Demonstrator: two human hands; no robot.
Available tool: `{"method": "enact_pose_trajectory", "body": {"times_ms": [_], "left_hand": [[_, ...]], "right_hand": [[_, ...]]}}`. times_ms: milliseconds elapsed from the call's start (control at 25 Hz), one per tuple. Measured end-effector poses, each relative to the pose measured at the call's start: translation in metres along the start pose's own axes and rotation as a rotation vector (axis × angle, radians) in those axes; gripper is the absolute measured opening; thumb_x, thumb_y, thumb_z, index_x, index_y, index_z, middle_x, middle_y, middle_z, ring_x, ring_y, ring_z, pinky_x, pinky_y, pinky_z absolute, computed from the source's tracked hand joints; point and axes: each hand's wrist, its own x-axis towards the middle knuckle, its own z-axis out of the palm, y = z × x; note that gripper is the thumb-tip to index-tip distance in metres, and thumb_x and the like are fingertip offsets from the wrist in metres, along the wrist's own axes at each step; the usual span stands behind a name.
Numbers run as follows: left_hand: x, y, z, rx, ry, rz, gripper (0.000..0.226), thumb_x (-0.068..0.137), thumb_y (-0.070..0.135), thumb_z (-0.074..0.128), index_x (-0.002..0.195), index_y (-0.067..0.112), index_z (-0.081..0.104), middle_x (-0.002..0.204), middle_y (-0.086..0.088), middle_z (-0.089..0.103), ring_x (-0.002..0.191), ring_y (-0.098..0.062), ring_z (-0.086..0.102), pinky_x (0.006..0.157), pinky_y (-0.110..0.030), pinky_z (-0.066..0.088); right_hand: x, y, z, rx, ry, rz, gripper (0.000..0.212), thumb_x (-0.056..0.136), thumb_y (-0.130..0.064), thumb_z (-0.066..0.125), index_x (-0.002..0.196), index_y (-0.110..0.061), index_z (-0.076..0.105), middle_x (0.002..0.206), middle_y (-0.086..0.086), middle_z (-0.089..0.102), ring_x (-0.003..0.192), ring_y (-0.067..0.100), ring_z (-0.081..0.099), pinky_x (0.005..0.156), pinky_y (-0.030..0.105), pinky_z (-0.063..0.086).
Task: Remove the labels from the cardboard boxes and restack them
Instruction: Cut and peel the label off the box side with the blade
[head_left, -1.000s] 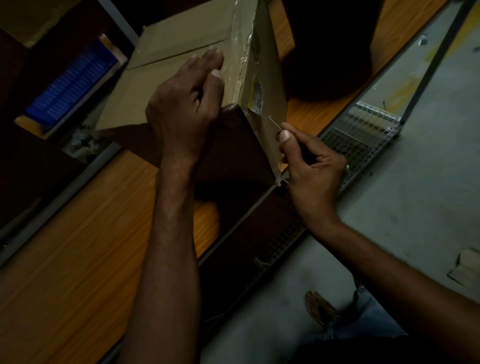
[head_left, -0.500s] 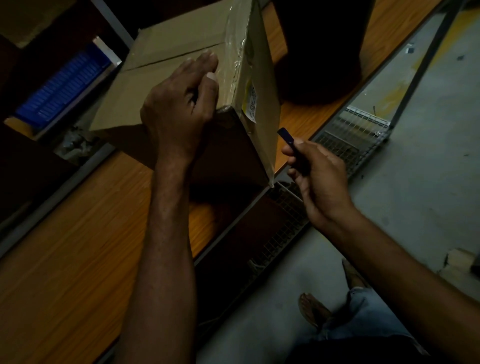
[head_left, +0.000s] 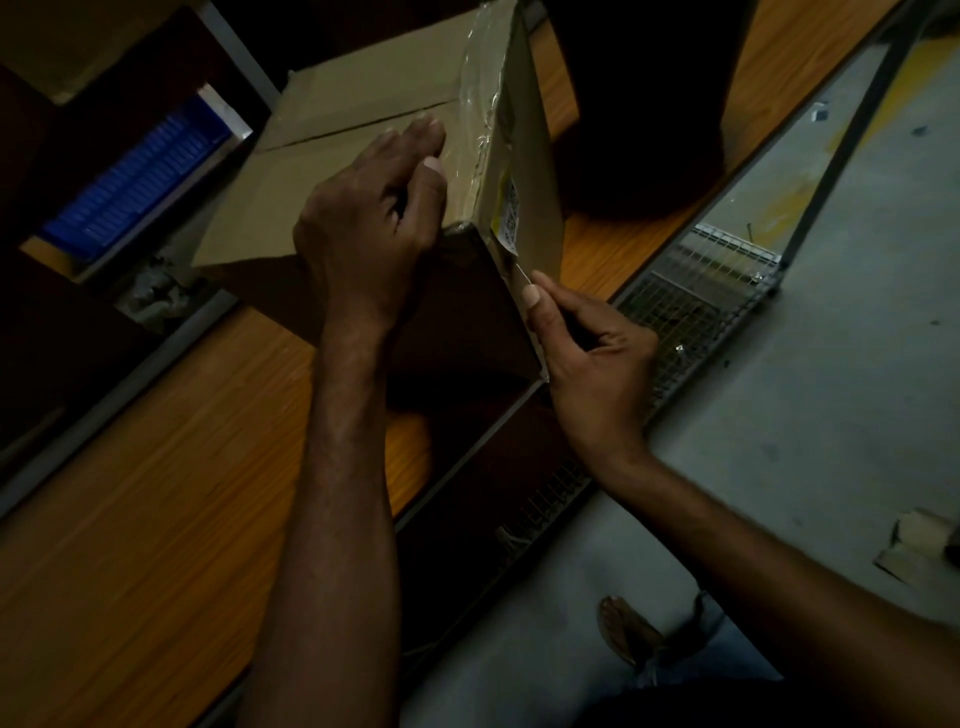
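Note:
A cardboard box stands tilted on the wooden table, with clear tape over its near edge. A small yellow-and-white label sticks to its right face near the corner. My left hand grips the box's near corner from above. My right hand pinches a small dark-handled blade tool, whose thin tip touches the box face just below the label.
A large dark object stands behind the box on the table. A wire mesh rack sits under the table's right edge above the grey floor. A blue tray lies at the left. Cardboard scraps lie on the floor.
My right hand, which had pulled away from the box with the tool, has come back up so the blade tip meets the face under the label. The left hand keeps its grip.

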Motion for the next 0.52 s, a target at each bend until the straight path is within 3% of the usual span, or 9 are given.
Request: {"method": "enact_pose_trajectory", "body": {"times_ms": [160,360,520], "left_hand": [[0.001,-0.001,0.001,0.001,0.001,0.001,0.040,0.102,0.043,0.046,0.131,0.027,0.067,0.132,0.012,0.067,0.129,-0.006,0.059,0.101,-0.034,0.052],[0.001,-0.002,0.001,0.000,-0.001,0.012,0.038,0.102,0.040,0.048,0.131,0.026,0.067,0.132,0.011,0.067,0.129,-0.007,0.058,0.103,-0.032,0.050],[0.001,-0.003,0.000,0.019,-0.006,0.018,0.039,0.102,0.042,0.046,0.131,0.028,0.067,0.133,0.013,0.066,0.130,-0.006,0.057,0.103,-0.032,0.050]], "right_hand": [[0.006,-0.002,0.006,0.001,0.055,-0.037,0.022,0.097,-0.014,0.074,0.119,-0.012,0.072,0.105,-0.011,0.074,0.101,0.003,0.073,0.081,0.021,0.059],[0.016,-0.003,0.005,0.063,0.125,0.022,0.020,0.098,-0.015,0.073,0.116,-0.007,0.076,0.106,0.003,0.079,0.096,0.014,0.077,0.080,0.032,0.064],[0.033,-0.004,0.001,0.073,0.177,0.032,0.021,0.099,-0.017,0.072,0.110,0.000,0.078,0.094,0.009,0.079,0.082,0.012,0.075,0.071,0.026,0.060]]}}
